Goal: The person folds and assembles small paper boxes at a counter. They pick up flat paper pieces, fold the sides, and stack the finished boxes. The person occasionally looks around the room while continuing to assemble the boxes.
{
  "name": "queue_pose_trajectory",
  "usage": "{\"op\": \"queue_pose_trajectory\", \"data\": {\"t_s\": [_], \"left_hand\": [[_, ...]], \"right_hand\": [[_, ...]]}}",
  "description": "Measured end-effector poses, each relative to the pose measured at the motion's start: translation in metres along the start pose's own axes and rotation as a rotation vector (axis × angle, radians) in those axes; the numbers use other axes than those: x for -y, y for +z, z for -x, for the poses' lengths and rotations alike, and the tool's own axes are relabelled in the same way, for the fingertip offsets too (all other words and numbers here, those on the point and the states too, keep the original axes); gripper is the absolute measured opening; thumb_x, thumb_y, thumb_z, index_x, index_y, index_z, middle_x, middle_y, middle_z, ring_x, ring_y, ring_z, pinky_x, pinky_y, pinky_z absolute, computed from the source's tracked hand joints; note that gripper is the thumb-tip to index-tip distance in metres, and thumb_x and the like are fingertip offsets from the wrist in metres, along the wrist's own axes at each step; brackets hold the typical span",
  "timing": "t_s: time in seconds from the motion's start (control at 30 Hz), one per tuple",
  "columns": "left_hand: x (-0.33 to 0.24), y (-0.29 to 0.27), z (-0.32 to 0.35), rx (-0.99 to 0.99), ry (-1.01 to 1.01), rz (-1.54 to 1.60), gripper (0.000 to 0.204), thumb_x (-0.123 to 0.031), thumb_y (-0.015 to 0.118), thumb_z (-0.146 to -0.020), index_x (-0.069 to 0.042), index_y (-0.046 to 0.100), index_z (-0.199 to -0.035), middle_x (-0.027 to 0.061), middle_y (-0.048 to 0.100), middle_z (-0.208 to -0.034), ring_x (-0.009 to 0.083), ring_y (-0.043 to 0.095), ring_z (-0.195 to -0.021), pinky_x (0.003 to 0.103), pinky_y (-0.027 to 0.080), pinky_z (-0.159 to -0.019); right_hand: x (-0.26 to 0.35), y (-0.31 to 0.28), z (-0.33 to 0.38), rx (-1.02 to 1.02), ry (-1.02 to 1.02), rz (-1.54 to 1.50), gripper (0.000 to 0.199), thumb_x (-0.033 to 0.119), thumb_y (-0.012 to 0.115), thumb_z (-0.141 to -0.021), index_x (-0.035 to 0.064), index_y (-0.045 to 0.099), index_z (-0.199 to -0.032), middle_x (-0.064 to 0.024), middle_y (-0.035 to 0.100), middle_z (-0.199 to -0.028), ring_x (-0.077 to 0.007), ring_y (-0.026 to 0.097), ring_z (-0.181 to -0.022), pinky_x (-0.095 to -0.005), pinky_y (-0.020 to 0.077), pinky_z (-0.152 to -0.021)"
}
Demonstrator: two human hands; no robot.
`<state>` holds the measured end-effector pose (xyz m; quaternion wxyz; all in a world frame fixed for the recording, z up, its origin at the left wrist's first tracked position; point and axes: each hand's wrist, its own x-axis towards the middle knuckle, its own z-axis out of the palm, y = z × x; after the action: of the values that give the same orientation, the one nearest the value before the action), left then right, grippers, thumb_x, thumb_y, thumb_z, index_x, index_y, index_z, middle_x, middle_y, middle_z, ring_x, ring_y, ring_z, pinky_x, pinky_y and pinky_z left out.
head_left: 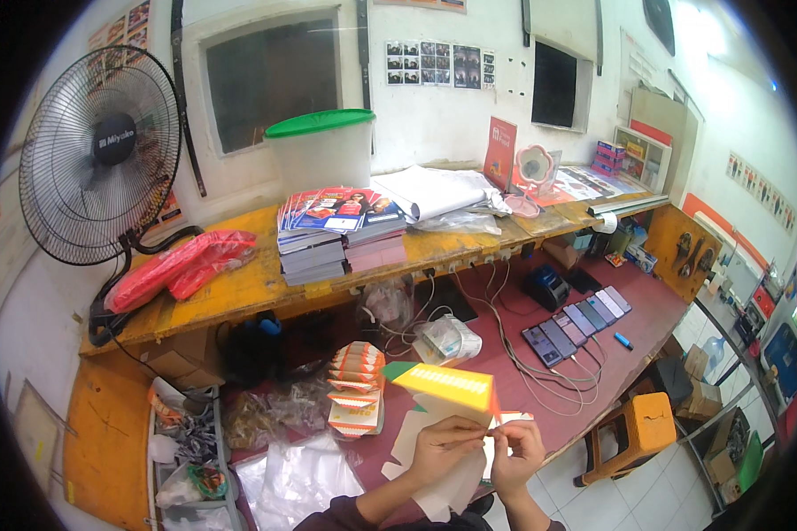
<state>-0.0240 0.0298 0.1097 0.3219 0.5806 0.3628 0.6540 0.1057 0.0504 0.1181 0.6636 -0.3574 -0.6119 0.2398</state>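
Note:
A yellow cardboard box [445,389] with a green end flap and an orange edge is held up over the dark red desk [646,310]. My left hand [443,445] grips its lower side. My right hand [515,450] pinches an orange-and-white flap at the box's right end. Flat white cut-out sheets [447,488] lie under both hands. A stack of folded orange-and-white cartons [356,389] stands just to the left of the box.
A row of phones [576,323] on charging cables lies to the right. Clear plastic bags [297,478] and a tray of clutter [186,442] sit at left. The yellow shelf [239,283] holds booklet stacks [341,232], a red bag, a fan [97,155] and a green-lidded bucket [321,146]. An orange stool [642,423] stands lower right.

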Motion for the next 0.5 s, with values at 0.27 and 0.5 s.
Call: {"op": "queue_pose_trajectory", "data": {"t_s": [0.27,0.5], "left_hand": [[0.002,0.003,0.009,-0.097,-0.061,-0.104,0.016,-0.002,0.071,-0.075,-0.002,0.071,-0.090,0.0087,0.067,-0.096,0.0158,0.063,-0.081,0.027,0.049,-0.073],[0.019,0.017,0.009,-0.431,0.149,0.129,0.016,-0.005,0.059,-0.088,0.003,0.056,-0.101,0.0070,0.060,-0.090,0.0133,0.060,-0.075,0.028,0.049,-0.068]], "right_hand": [[0.003,-0.007,-0.006,0.213,-0.168,0.082,0.014,-0.004,0.069,-0.069,-0.0003,0.063,-0.081,-0.0128,0.062,-0.084,-0.0243,0.062,-0.073,-0.0299,0.0503,-0.066],[0.020,0.006,0.011,0.627,-0.227,0.168,0.058,0.005,0.063,-0.078,0.0063,0.042,-0.132,-0.0130,0.063,-0.097,-0.0295,0.063,-0.089,-0.0361,0.0526,-0.072]]}}
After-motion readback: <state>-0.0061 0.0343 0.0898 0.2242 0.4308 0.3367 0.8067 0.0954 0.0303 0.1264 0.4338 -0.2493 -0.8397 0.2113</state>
